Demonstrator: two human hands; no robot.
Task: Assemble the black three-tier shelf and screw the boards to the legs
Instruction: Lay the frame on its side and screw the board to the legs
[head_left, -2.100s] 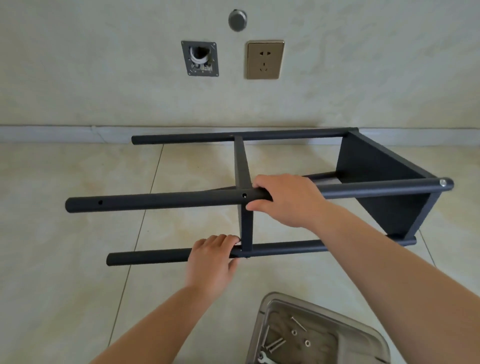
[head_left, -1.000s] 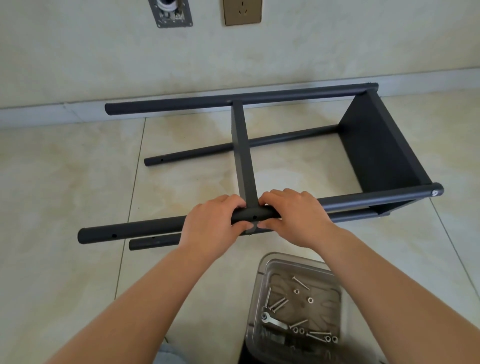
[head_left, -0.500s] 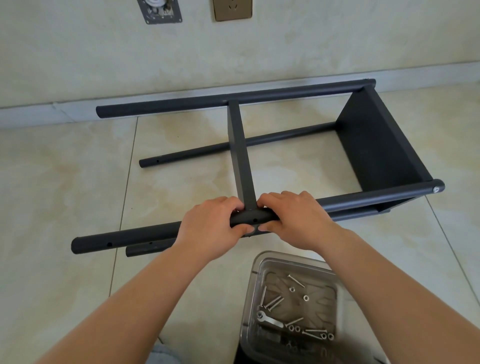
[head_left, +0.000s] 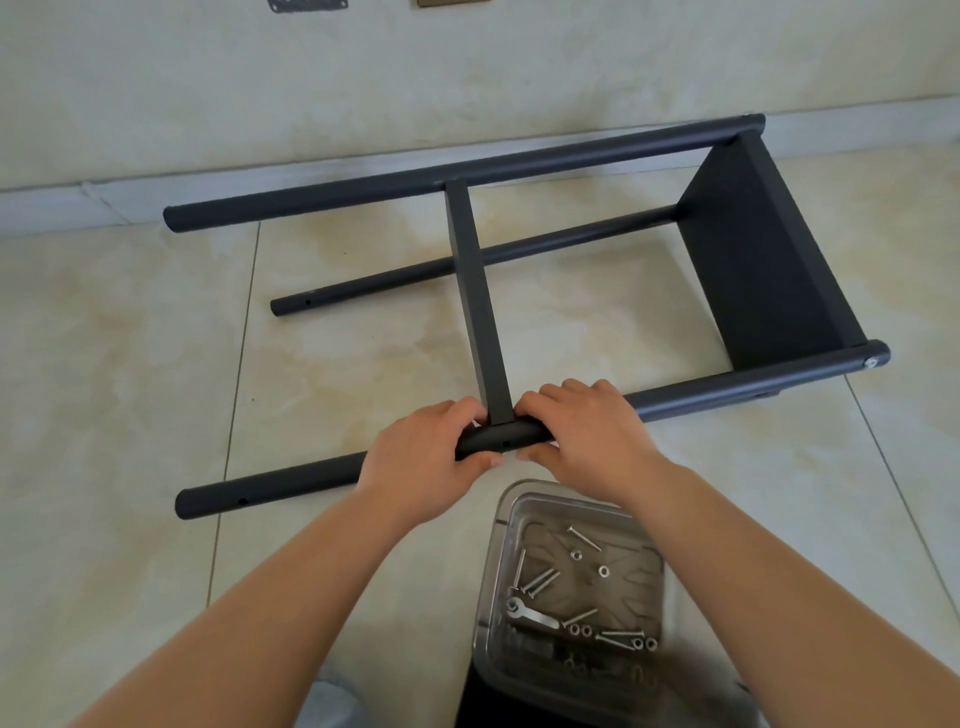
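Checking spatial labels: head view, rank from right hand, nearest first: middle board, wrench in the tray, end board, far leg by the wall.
From the right hand:
1. Middle board, touching its fingers, left.
2. Wrench, in tray below.
3. End board, upper right.
4. Far leg, along the wall.

Matt black legs (head_left: 727, 387), seemingly metal; glossy floor tiles (head_left: 130, 364); shiny steel screws (head_left: 584, 538).

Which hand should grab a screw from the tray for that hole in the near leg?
Probably the right hand: the tray lies just below its wrist. The left hand can hold the near leg.
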